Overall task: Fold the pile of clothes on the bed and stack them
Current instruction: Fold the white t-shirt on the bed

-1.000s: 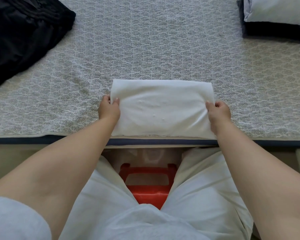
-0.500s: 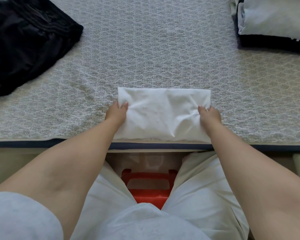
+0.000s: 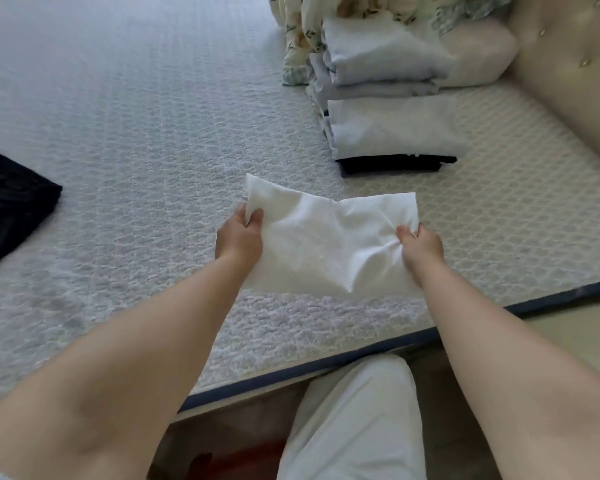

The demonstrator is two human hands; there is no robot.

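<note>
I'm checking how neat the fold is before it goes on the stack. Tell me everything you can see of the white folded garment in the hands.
The white folded garment is a roughly rectangular packet of thin, soft-looking white cloth, plain and unprinted. The left hand grips its left edge and the right hand pinches its right edge, where creases radiate from the fingers. It sags slightly in the middle, and its far corners stick out. It sits above the quilted bed, near the front edge; whether its underside touches the bed cannot be told.

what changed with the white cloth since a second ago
Both hands, left hand and right hand, lifted the folded white cloth off the bed edge and carry it right, toward the stack of folded clothes. Same grip at each end; dark garment unmoved.
</note>
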